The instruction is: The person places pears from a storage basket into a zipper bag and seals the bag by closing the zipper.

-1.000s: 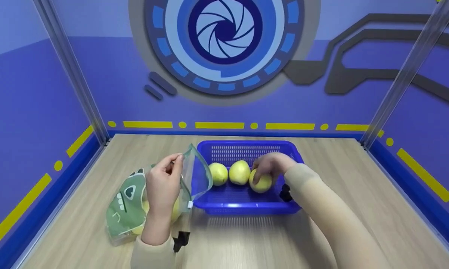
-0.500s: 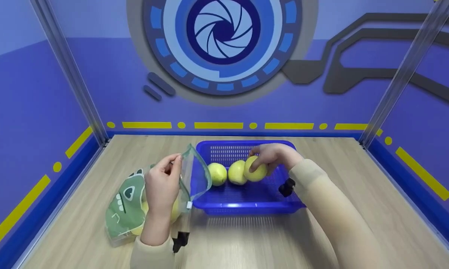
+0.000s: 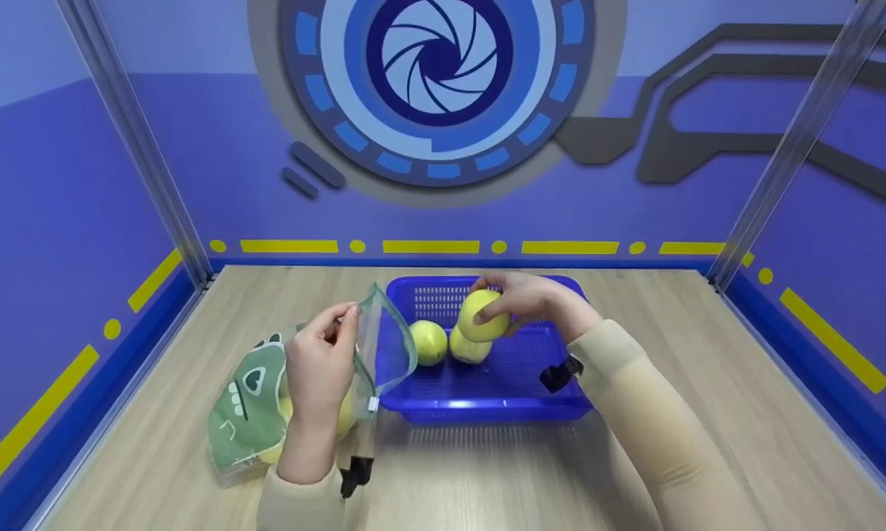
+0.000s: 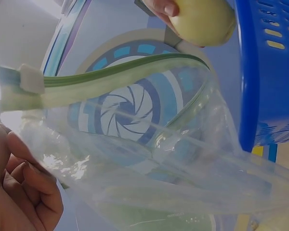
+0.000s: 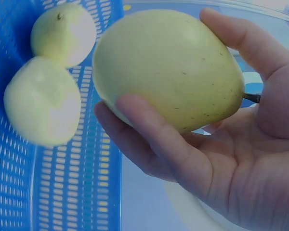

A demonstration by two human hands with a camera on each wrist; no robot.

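My right hand [image 3: 535, 299] grips a yellow-green pear [image 5: 168, 70] with a dark stem, holding it above the blue basket [image 3: 487, 405]. Two more pears lie in that basket: one [image 3: 428, 344] at its left side, the other [image 3: 469, 349] beside it, partly covered by the held pear in the head view. With thumb and fingers my left hand [image 3: 321, 365] pinches the rim of a clear zip bag [image 4: 135, 178]. The bag's mouth gapes toward the basket, and its green monster-print side [image 3: 248, 405] rests on the table. Yellowish fruit shows inside the bag, mostly hidden by my left hand and wrist.
The wooden table [image 3: 487, 479] is bounded by blue panels at the back and both sides. A white slider [image 3: 373, 403] sits on the bag's zip edge, close to the basket's left rim.
My right hand has lifted the pear from the basket floor and carried it up and to the left, over the middle pear. My left hand and the bag have stayed nearly still.
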